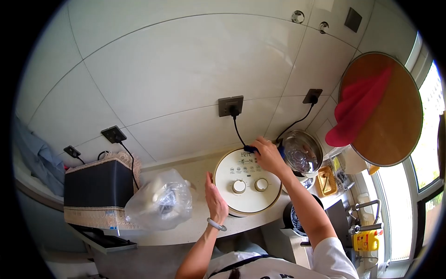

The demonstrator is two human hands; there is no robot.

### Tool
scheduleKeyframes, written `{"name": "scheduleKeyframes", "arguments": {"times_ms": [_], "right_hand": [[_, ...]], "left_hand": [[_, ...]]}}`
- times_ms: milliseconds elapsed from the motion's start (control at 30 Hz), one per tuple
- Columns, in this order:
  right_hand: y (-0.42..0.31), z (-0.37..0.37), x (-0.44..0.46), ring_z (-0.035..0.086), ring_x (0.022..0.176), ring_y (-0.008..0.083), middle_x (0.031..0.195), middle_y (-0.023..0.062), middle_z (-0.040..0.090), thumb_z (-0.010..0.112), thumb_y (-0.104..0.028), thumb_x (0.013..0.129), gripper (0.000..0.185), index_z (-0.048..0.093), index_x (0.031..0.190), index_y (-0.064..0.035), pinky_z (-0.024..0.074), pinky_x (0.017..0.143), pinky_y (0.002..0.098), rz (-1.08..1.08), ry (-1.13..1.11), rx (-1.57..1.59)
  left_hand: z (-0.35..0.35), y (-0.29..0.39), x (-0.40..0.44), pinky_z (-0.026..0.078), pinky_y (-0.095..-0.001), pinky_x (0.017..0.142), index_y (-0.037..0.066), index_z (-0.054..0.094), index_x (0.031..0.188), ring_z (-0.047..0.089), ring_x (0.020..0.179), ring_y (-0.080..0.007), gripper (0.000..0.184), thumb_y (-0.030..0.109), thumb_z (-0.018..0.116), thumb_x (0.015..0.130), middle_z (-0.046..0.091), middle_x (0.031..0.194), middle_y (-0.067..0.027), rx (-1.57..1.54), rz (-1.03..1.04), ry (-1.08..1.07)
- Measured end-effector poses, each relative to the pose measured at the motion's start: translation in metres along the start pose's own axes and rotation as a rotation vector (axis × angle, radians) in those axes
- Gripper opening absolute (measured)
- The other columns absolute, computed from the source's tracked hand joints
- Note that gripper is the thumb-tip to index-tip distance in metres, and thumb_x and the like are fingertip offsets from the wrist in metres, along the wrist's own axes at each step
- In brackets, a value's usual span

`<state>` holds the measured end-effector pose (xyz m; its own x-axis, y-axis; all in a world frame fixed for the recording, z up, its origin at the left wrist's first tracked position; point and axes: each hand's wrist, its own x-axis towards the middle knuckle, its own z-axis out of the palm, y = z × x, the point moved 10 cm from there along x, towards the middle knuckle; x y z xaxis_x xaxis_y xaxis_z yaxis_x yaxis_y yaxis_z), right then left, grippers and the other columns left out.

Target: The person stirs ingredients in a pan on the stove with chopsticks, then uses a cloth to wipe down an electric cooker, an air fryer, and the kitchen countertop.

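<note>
A round cream-white appliance (pixel 248 200), which looks like an air fryer, stands on the counter with two dials and printed symbols on its top and a gold rim. My left hand (pixel 215 199) rests flat against its left side, fingers stretched out together, a bracelet at the wrist. Over the far right rim, my right hand (pixel 268 156) is closed on something dark blue (pixel 251 149), apparently a cloth, mostly hidden under the fingers. From behind the appliance, a black cord (pixel 238 130) rises to a wall socket.
A plastic bag (pixel 162 200) sits left of the appliance, beside a black box-shaped appliance (pixel 97 183) with lace trim. To the right are a glass-lidded pot (pixel 302 151), a gold tray (pixel 326 181) and a sink tap (pixel 371 204). A red cloth (pixel 355 111) hangs over a round brown board (pixel 395 116).
</note>
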<state>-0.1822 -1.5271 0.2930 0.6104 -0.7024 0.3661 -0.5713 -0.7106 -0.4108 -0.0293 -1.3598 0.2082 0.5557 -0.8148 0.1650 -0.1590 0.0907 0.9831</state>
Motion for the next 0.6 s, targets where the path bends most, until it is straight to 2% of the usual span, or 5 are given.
{"name": "scheduleKeyframes", "arguments": {"times_ms": [133, 300, 400, 500, 600], "right_hand": [[-0.042, 0.021, 0.019, 0.060, 0.099, 0.0381, 0.105, 0.0158, 0.060, 0.061, 0.005, 0.074, 0.031, 0.064, 0.104, 0.0000, 0.0504, 0.085, 0.0449, -0.147, -0.093, 0.165], [-0.120, 0.055, 0.011, 0.059, 0.103, 0.0355, 0.107, 0.0134, 0.058, 0.063, 0.002, 0.075, 0.027, 0.065, 0.103, -0.0004, 0.0491, 0.088, 0.0414, -0.360, -0.386, 0.415], [-0.101, 0.045, 0.017, 0.058, 0.106, 0.0338, 0.111, 0.0139, 0.056, 0.065, 0.002, 0.075, 0.026, 0.068, 0.101, -0.0020, 0.0479, 0.091, 0.0386, -0.384, -0.364, 0.469], [-0.037, 0.012, 0.030, 0.051, 0.115, 0.0359, 0.118, 0.0116, 0.058, 0.073, -0.010, 0.075, 0.025, 0.073, 0.100, -0.0095, 0.0427, 0.098, 0.0438, -0.233, -0.172, 0.066], [-0.009, 0.019, 0.025, 0.054, 0.118, 0.0380, 0.123, 0.0138, 0.060, 0.073, -0.009, 0.079, 0.024, 0.072, 0.103, -0.0072, 0.0450, 0.101, 0.0452, -0.155, -0.212, 0.229]], "left_hand": [[0.001, 0.007, 0.002, 0.029, -0.0408, 0.114, -0.006, 0.029, 0.149, 0.039, 0.138, -0.0365, 0.068, 0.047, 0.023, 0.107, 0.038, 0.148, -0.0264, -0.112, -0.021, 0.021], [-0.008, 0.001, 0.002, 0.024, -0.0456, 0.114, -0.003, 0.029, 0.148, 0.034, 0.139, -0.0384, 0.069, 0.050, 0.020, 0.106, 0.035, 0.149, -0.0241, 0.039, 0.087, 0.117], [-0.008, 0.005, 0.000, 0.020, -0.0473, 0.115, -0.002, 0.029, 0.148, 0.031, 0.140, -0.0385, 0.069, 0.051, 0.019, 0.105, 0.034, 0.150, -0.0236, 0.129, 0.062, 0.112], [-0.008, 0.010, -0.002, 0.020, -0.0474, 0.115, -0.001, 0.028, 0.148, 0.031, 0.140, -0.0377, 0.067, 0.049, 0.019, 0.106, 0.034, 0.150, -0.0227, 0.155, 0.053, 0.098], [-0.007, 0.009, 0.000, 0.020, -0.0473, 0.114, -0.001, 0.029, 0.148, 0.031, 0.139, -0.0374, 0.065, 0.048, 0.019, 0.106, 0.034, 0.150, -0.0222, 0.147, 0.042, 0.099]]}}
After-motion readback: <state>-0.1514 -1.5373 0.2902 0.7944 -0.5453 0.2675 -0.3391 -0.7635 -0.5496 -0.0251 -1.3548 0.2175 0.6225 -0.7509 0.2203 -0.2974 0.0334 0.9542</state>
